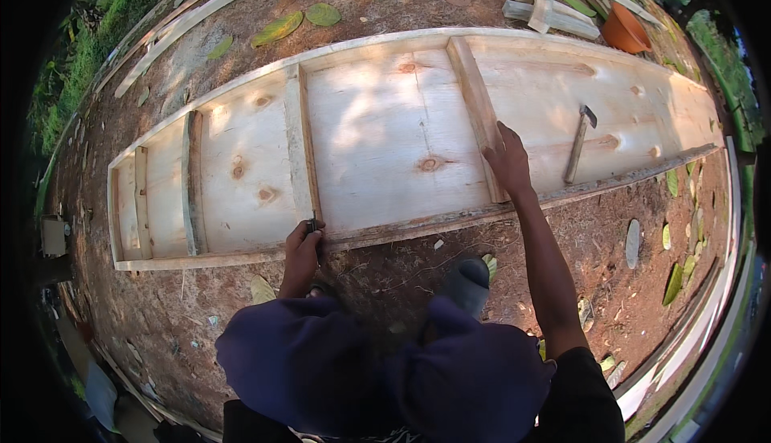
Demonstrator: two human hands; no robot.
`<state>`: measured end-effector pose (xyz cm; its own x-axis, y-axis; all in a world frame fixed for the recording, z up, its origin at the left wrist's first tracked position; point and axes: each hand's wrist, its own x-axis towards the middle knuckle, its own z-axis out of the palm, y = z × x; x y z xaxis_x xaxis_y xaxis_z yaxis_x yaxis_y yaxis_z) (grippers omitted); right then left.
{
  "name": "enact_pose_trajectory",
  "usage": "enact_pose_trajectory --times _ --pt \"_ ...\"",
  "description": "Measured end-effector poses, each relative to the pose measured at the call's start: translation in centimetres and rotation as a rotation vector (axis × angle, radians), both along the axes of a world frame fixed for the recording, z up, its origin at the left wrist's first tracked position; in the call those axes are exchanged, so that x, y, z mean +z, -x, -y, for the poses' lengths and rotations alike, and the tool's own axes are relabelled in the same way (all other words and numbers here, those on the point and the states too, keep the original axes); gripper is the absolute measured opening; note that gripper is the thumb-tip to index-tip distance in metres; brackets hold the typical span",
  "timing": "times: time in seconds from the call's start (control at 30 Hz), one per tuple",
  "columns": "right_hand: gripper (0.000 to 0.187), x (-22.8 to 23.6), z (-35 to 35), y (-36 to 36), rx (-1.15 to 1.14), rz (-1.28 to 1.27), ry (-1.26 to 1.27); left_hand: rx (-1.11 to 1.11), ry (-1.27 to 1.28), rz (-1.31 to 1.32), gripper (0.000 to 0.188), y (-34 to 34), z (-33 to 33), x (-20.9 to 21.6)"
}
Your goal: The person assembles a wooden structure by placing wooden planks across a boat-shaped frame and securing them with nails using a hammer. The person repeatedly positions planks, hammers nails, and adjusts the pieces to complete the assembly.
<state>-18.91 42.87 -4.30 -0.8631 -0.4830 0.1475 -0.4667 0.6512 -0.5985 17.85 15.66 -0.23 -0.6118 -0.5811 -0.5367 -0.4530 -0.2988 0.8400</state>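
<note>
A long wooden panel frame (pixel 361 122), pale plywood with timber edging, lies on the ground before me. Several crosspieces divide it. My left hand (pixel 300 252) is closed at the near edge, by the lower end of the middle-left crosspiece (pixel 299 138). A small dark object (pixel 312 225) shows at its fingertips, too small to make out. Farther right, my right hand (pixel 509 162) rests against another crosspiece (pixel 475 106), with its fingers extended along the wood and nothing seen in them. On the plywood beyond that hand lies a hammer (pixel 577 147) with a wooden handle.
Timber offcuts (pixel 546 11) and an orange-brown bucket (pixel 625 29) lie past the frame's far right. Long boards (pixel 205 11) stretch across the far left ground. Fallen leaves (pixel 277 29) dot the brown soil. My boot (pixel 467 282) stands close to the near edge.
</note>
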Motion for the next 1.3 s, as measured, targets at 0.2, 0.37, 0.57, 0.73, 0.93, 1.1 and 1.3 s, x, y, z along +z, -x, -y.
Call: enact_pose_trajectory --times 0.2,0.37,0.57,0.73,0.93,1.1,1.3 --pt "0.039 7.3 2.6 -3.7 -0.135 0.188 0.303 -0.108 -0.309 -0.174 0.019 4.7 0.9 4.3" --pt "0.026 10.0 5.8 -11.5 0.051 0.49 0.376 -0.144 -0.614 -0.297 0.021 8.2 0.0 5.9" --pt "0.03 8.4 7.4 -18.0 0.223 0.639 0.294 -0.11 -0.719 -0.258 0.022 7.5 -1.4 3.7" --pt "0.036 6.2 7.3 -19.9 0.127 0.804 0.352 -0.542 -0.367 -0.16 0.025 6.1 -3.3 2.6" --pt "0.028 5.8 5.6 -22.1 0.142 0.873 0.274 -0.822 -0.222 -0.159 0.034 4.4 -3.5 0.5" --pt "0.024 5.1 5.3 -23.0 0.287 0.836 0.263 -0.879 -0.294 -0.21 0.033 3.4 -3.5 -1.5" --pt "0.019 7.3 6.4 -22.8 0.36 0.778 -0.01 -0.725 -0.43 -0.295 0.041 2.5 -4.7 -0.5"
